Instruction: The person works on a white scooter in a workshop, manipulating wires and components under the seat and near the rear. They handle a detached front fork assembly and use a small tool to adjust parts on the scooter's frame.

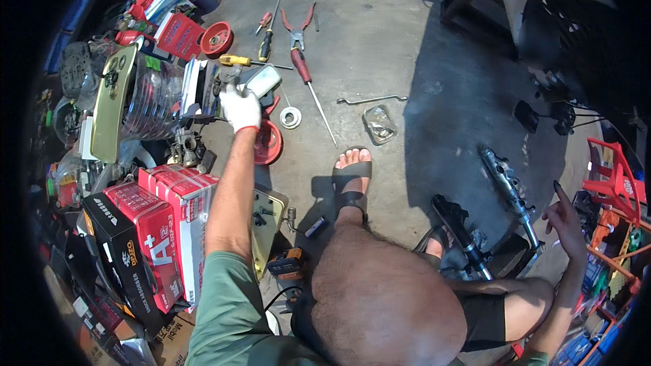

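Observation:
My left hand [241,107], in a white glove, is at the near left among small parts and boxes. Its fingers are curled at a small greyish thing [230,74] that I cannot make out. Touching or close beside the glove lies a pale rectangular case [263,81], and a red round dish [268,142] sits just below the wrist. My right hand [563,220] is bare and raised at the right, its fingers apart and nothing in them. Closest to it are a silver fork leg [510,190] and a black shock absorber [461,230] on the floor.
Pliers [297,34], a long red-handled screwdriver [302,71], a ring spanner [371,100] and a bagged part [380,125] lie on the concrete. Red boxes [180,210] stack at the left, beside a cordless drill [288,264]. A red plastic stool [614,176] stands far right.

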Demonstrator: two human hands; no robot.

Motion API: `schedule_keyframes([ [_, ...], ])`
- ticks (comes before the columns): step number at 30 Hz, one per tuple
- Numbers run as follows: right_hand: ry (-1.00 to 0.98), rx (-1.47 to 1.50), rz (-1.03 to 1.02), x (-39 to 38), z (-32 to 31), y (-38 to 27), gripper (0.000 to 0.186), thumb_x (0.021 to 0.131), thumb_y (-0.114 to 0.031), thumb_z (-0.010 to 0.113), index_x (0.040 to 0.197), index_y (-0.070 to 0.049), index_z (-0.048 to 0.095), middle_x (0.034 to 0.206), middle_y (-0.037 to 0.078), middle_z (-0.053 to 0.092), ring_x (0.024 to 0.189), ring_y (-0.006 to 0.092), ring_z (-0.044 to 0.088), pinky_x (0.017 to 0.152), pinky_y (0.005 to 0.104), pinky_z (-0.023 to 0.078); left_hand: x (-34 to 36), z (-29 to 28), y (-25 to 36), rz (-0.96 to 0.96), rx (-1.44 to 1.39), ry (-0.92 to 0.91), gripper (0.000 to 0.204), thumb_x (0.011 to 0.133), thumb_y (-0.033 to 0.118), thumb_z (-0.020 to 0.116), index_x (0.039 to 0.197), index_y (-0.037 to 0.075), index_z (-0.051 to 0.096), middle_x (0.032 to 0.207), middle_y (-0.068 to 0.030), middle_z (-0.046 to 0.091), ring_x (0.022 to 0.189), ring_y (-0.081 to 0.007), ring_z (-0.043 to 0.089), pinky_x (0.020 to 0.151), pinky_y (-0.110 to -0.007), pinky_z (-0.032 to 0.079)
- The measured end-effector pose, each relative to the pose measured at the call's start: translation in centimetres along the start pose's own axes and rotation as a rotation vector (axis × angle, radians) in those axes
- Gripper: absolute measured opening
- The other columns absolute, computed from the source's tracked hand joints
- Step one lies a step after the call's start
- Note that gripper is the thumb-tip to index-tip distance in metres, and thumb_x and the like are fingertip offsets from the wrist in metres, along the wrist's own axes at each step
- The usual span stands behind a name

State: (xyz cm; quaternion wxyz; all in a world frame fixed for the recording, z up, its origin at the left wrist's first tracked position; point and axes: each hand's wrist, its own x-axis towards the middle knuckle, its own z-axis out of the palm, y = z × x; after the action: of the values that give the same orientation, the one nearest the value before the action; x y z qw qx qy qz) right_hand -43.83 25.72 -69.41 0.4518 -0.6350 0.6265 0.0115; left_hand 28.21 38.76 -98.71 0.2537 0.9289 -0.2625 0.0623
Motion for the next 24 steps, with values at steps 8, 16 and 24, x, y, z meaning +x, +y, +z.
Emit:
schedule_keyframes([
  [8, 0.007, -0.062, -0.008, -0.1, 0.2, -1.6, 0.070, 0.099, -0.010, 0.058, 0.161, -0.006, 0.026, 0.090, 0.007, 0.062, 0.069, 0.0111, 0.056, 0.065, 0.0259, 0.050, -9.0, -0.4, 8.1, 0.443, -0.374, -0.254, 0.024, 0.084, 0.008, 0.064, 0.108, 0.004, 0.067, 0.100, -0.0187, 0.065, 0.097, -0.0381, 0.062, 0.088, -0.046, 0.049],
  [16, -0.002, -0.061, 0.003, -0.1, 0.2, -2.5, 0.069, 0.100, -0.010, 0.057, 0.161, -0.004, 0.024, 0.091, 0.008, 0.061, 0.071, 0.0110, 0.056, 0.066, 0.0264, 0.051, -17.5, 1.3, 18.2, 0.900, -0.079, -0.593, 0.027, 0.082, 0.023, 0.069, 0.103, 0.005, 0.070, 0.101, -0.0173, 0.063, 0.098, -0.0350, 0.062, 0.083, -0.047, 0.050],
  [24, -0.012, -0.050, -0.004, -0.3, 0.2, -2.4, 0.069, 0.101, -0.010, 0.058, 0.160, -0.001, 0.023, 0.092, 0.009, 0.061, 0.072, 0.0112, 0.056, 0.065, 0.0262, 0.052, -18.6, 3.7, 18.6, 0.834, 0.081, -0.628, 0.024, 0.080, 0.024, 0.070, 0.095, 0.007, 0.075, 0.102, -0.0159, 0.063, 0.100, -0.0329, 0.059, 0.082, -0.047, 0.046],
])
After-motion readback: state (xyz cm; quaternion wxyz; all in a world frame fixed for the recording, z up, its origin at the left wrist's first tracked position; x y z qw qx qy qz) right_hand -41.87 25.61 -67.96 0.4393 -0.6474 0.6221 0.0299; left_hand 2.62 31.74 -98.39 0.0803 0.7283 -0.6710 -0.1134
